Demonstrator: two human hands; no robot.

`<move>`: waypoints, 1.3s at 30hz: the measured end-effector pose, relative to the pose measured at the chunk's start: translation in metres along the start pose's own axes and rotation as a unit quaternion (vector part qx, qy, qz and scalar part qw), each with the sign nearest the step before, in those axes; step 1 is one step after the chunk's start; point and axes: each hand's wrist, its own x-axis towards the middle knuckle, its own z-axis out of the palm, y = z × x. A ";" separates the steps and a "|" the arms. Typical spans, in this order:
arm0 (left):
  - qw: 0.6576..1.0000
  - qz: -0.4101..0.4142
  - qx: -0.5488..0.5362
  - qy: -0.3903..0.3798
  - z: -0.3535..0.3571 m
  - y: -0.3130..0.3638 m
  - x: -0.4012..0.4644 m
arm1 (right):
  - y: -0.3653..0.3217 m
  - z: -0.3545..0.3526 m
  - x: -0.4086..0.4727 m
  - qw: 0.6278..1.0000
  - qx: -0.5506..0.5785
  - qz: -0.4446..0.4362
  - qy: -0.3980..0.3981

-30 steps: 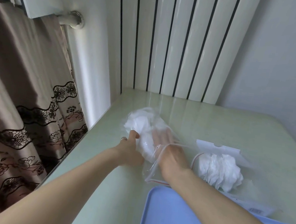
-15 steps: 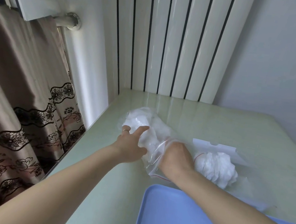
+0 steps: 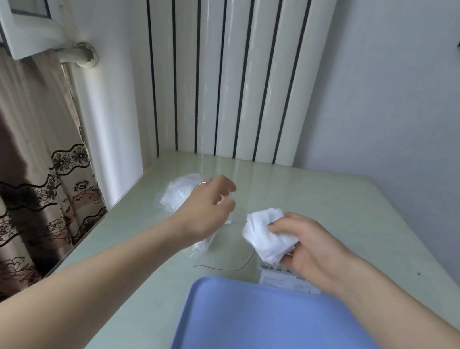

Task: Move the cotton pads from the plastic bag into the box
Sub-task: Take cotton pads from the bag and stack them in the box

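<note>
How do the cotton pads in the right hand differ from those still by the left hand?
The pads in the right hand form a bare stack, gripped and lifted clear of the plastic bag. The remaining pads lie heaped inside that bag on the table, partly hidden behind the left hand. Both are white.

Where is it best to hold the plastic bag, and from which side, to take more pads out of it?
Probably at the open mouth, by the thin red seal line on the near side of the bag. The remaining pads bunch at the far, closed end, so pinching the near lip from above keeps the opening free. The left hand hovers over the bag; the right hand grips a stack of pads.
</note>
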 end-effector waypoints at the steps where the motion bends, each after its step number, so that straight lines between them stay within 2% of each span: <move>1: 0.997 -0.018 -0.066 -0.024 0.003 0.012 -0.004 | 0.000 -0.006 -0.003 1.000 0.030 -0.003 -0.001; 4: 0.969 -0.082 -0.204 -0.114 0.013 0.032 -0.015 | 0.004 -0.016 -0.007 0.993 0.121 -0.007 -0.003; 7: 0.955 -0.097 -0.238 -0.149 0.022 0.039 -0.025 | 0.006 -0.021 -0.012 0.984 0.178 -0.006 0.017; 14: 0.967 -0.054 -0.228 -0.102 0.029 0.045 -0.030 | 0.012 -0.022 -0.015 0.984 0.177 0.011 0.036; 18: 0.960 -0.063 -0.247 -0.118 0.027 0.048 -0.031 | 0.010 -0.021 -0.017 0.991 0.105 -0.049 0.067; 22: 0.969 -0.048 -0.214 -0.111 0.029 0.047 -0.031 | 0.011 -0.018 -0.022 0.987 0.053 -0.099 0.115; 30: 0.991 0.020 -0.117 -0.066 0.028 0.041 -0.027 | 0.007 -0.023 -0.029 0.990 0.063 -0.113 0.055; 36: 0.993 0.028 -0.109 -0.042 0.030 0.040 -0.028 | 0.010 -0.019 -0.030 0.987 0.001 -0.147 0.059; 39: 0.995 0.004 -0.096 -0.011 0.034 0.036 -0.026 | 0.012 -0.016 -0.030 0.977 -0.061 -0.178 0.104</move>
